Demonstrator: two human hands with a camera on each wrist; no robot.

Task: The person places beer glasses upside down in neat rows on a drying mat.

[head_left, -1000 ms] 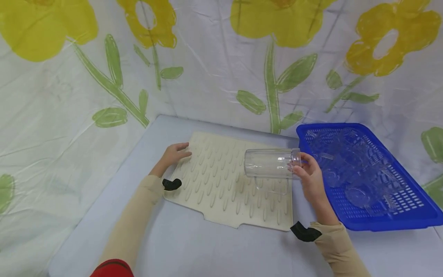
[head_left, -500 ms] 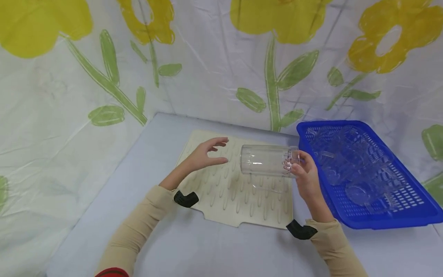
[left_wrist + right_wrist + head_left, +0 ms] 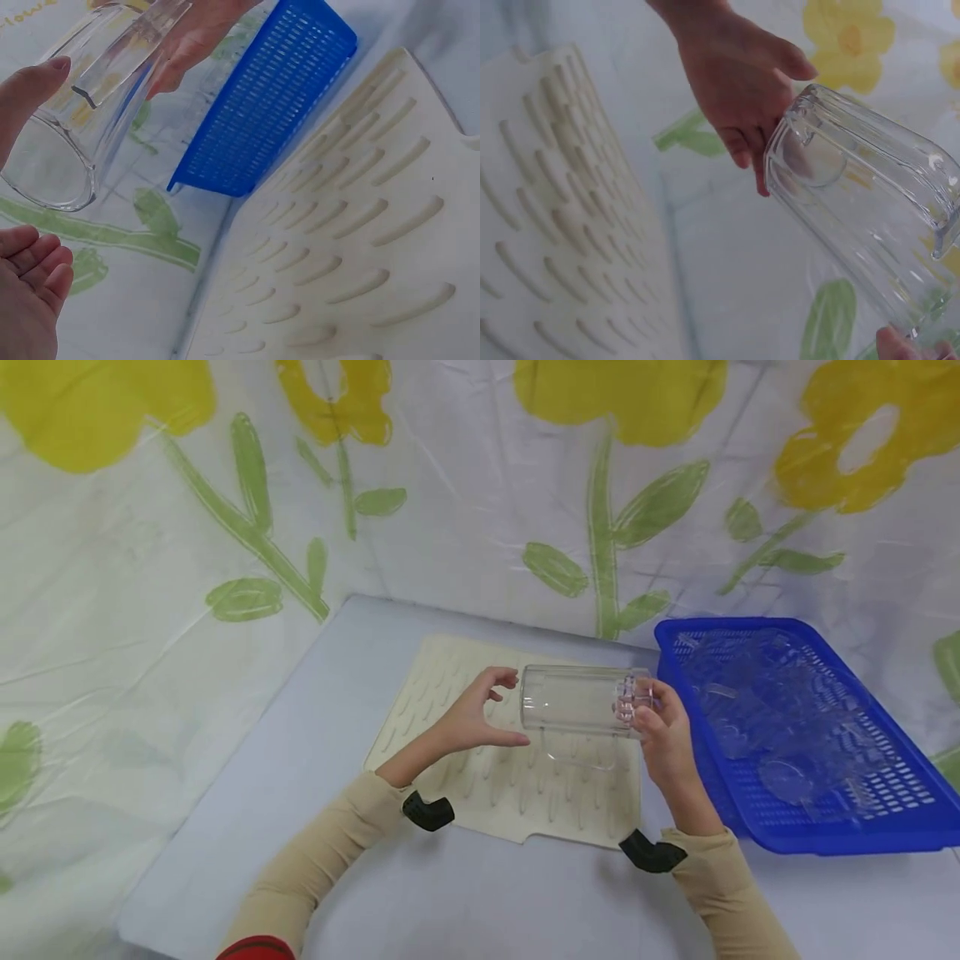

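A clear mug (image 3: 573,697) lies sideways in the air above a cream ridged mat (image 3: 457,789). Its handle hangs below it in the head view. At the mug's right end, which looks like the thick base, my right hand (image 3: 666,739) grips it with fingers and thumb. My left hand (image 3: 472,714) is at the other end, thumb and fingers spread apart around the rim. The left wrist view shows the mug's round rim (image 3: 90,180) between that thumb and the fingers. In the right wrist view the left fingers lie right by the mug (image 3: 877,187); whether they touch it I cannot tell.
A blue perforated basket (image 3: 847,839) stands to the right, holding several clear mugs (image 3: 787,777). The mat rests on a white table (image 3: 480,893). Behind hangs a white sheet (image 3: 465,485) printed with yellow flowers.
My left hand has come from the mat's left edge rightward to the mug's rim. The right hand keeps its grip, with the mug raised slightly in view.
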